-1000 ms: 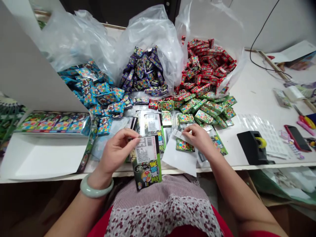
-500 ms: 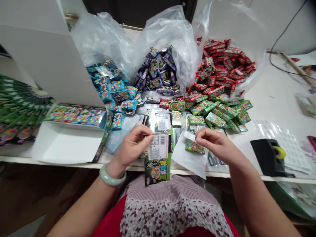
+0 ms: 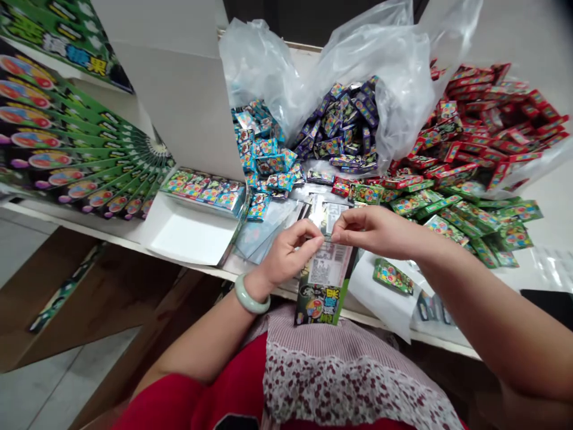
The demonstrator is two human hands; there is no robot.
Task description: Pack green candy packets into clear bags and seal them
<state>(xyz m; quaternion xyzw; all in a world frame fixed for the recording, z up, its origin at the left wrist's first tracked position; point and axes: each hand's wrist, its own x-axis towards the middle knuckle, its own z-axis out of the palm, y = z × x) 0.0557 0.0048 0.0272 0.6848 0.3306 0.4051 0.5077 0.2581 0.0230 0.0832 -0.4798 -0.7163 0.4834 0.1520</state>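
Note:
My left hand (image 3: 290,254), with a pale green bangle on the wrist, pinches the top left edge of a green and black candy packet (image 3: 324,280) that hangs over the table's front edge, barcode side up. My right hand (image 3: 373,230) has come across and pinches the packet's top right edge, fingers closed. Both hands meet at the packet's top. A single green candy box (image 3: 393,276) lies on a white sheet (image 3: 380,298) just right of the packet.
Heaps of small boxes fill the table: blue (image 3: 264,158), purple (image 3: 344,128) in a clear bag, red (image 3: 487,128), green (image 3: 461,212). A white open carton (image 3: 188,233) holds a row of packets at left. Fanned green packets (image 3: 76,155) lie far left.
My right hand moved left from the white sheet and took the packet's top beside my left hand. The camera swung left, bringing the fanned green packets into view.

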